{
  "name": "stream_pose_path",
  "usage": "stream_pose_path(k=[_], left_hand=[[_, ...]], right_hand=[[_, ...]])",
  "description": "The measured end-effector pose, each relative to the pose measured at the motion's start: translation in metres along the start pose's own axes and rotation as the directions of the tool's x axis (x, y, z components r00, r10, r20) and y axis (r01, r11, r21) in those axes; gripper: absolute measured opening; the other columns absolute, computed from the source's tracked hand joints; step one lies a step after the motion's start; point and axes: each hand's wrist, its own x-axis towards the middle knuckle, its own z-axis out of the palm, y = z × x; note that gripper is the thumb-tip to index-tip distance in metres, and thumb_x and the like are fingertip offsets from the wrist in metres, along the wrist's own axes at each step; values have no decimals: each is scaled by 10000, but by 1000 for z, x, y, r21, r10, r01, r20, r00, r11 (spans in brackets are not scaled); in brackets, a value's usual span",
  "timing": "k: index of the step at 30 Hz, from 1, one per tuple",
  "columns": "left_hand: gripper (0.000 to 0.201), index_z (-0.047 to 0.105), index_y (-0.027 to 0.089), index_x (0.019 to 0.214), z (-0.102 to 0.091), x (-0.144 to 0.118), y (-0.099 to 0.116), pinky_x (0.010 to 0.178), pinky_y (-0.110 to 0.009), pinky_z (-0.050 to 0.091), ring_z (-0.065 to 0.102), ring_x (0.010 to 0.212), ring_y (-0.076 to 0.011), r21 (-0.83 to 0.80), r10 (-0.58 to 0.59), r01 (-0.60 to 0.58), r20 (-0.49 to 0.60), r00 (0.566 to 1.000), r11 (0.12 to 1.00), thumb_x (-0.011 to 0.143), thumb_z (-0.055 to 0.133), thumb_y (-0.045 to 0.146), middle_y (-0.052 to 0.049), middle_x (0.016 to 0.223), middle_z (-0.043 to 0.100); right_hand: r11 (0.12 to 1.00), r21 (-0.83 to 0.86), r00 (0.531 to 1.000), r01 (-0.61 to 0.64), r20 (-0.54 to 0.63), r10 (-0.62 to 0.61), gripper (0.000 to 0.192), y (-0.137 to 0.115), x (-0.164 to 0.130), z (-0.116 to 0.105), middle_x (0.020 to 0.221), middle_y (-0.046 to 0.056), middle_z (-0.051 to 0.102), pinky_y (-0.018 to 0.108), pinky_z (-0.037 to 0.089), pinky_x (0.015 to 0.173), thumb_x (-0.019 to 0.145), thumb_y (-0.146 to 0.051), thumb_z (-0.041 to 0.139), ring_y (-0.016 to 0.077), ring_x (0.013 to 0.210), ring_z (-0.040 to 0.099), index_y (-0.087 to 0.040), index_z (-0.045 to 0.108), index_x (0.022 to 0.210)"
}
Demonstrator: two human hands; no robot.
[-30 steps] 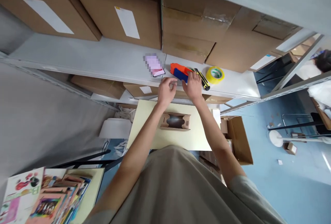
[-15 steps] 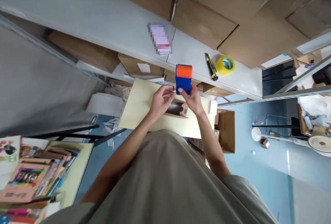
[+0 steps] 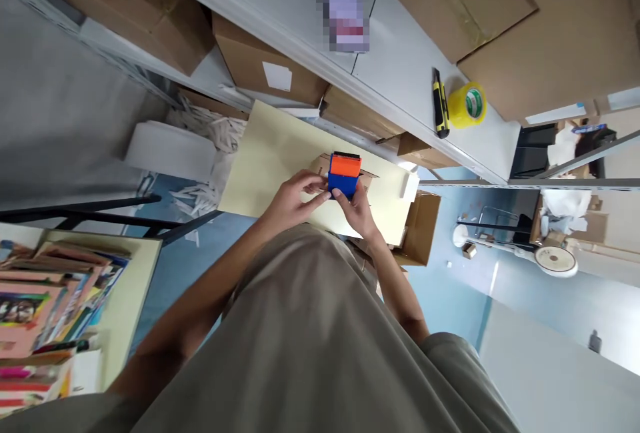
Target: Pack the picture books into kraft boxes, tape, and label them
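A small blue-and-orange block (image 3: 345, 178) with a dark, toothed-looking strip along its top edge is in front of me above the table; its exact kind I cannot make out. My right hand (image 3: 357, 209) grips its lower right, thumb across the blue face. At its left edge is my left hand (image 3: 303, 196), with thumb and fingers closed in on the side, fingertips partly hidden. Behind the block lies an open cardboard box (image 3: 323, 163) on the pale yellow table (image 3: 275, 146), mostly covered by the block and hands.
On the grey shelf (image 3: 395, 53) ahead lie a yellow-black utility knife (image 3: 441, 105), a yellow tape roll (image 3: 467, 105) and a blurred-out phone (image 3: 344, 3). Large cartons (image 3: 565, 39) stand behind them. An open carton (image 3: 420, 229) is right of the table; books (image 3: 60, 306) fill a table at left.
The block has come down closer to the table and tilted so its toothed edge shows. My left fingers have closed in on its left side. The view has shifted and turned.
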Motion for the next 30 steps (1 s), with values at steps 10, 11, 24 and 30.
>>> stream_pose_path(k=[10,11,24,30], left_hand=[[482,881,207,1096,-52,25,-6,858,-360,667,805,984,-271,-167,-196,200,44,980,965,939,870,663,-88,1040,843],[463,880,206,1069,-54,26,-7,842,-350,659,798,958,-262,-172,-194,201,57,979,964,924,889,646,-82,1015,841],[331,865,213,994,-47,32,-33,841,-335,657,783,891,-224,-242,-131,133,21,991,961,978,828,541,-69,984,854],[367,847,192,976,-38,42,-47,836,-332,662,784,891,-218,-307,-178,160,-31,984,938,938,866,557,-68,964,850]], right_hand=[[916,-398,985,-55,128,115,561,-32,-31,-6,1034,61,779,457,659,864,1015,-781,739,290,921,728,-282,613,1238],[901,-430,984,-57,131,124,535,-35,-33,-5,1000,52,770,446,646,832,1020,-763,735,281,877,707,-285,606,1223],[744,-637,962,-199,18,273,521,-77,-29,9,822,17,730,350,479,656,1051,-813,629,256,700,667,-293,617,1086],[507,-841,924,-189,23,382,488,-103,-25,-20,836,71,776,341,439,662,1038,-763,735,298,719,727,-282,672,1091]])
